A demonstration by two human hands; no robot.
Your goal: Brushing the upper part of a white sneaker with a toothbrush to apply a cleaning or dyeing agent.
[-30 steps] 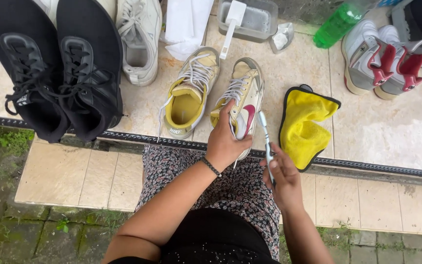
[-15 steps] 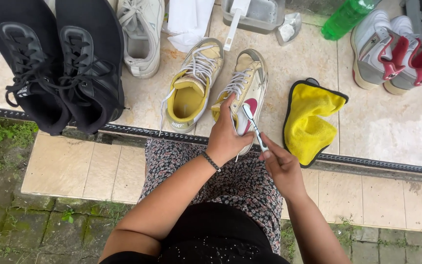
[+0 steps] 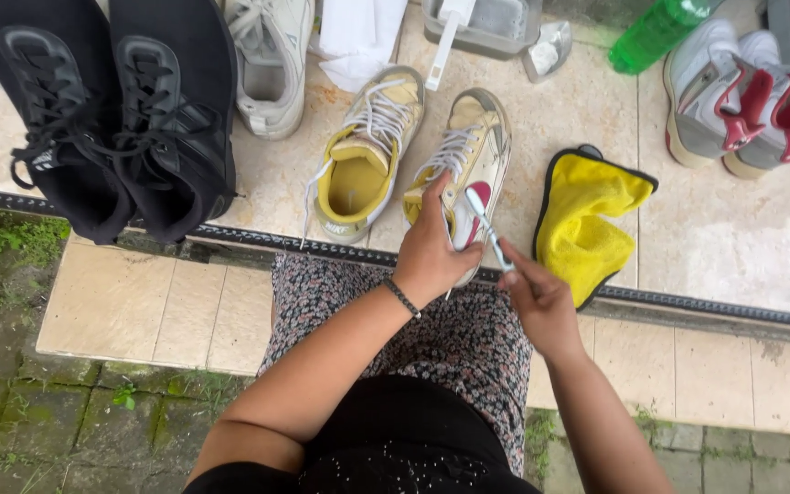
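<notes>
My left hand grips the heel end of a cream and yellow sneaker that lies on the tiled ledge, tilted onto its side. My right hand holds a thin white toothbrush, with its head resting against the sneaker's side near a red mark. The matching sneaker with a yellow inside stands upright just to the left. A yellow cloth with a dark edge lies just right of the held sneaker.
Two big black sneakers stand at the far left, a white sneaker behind them. A grey tub with a brush, a green bottle and a white and red pair sit at the back right. A dark drain grate runs along the ledge.
My right hand has brought the toothbrush from beside the sneaker up against its side. My left hand keeps its hold on the sneaker's heel. The view has drifted slightly.
</notes>
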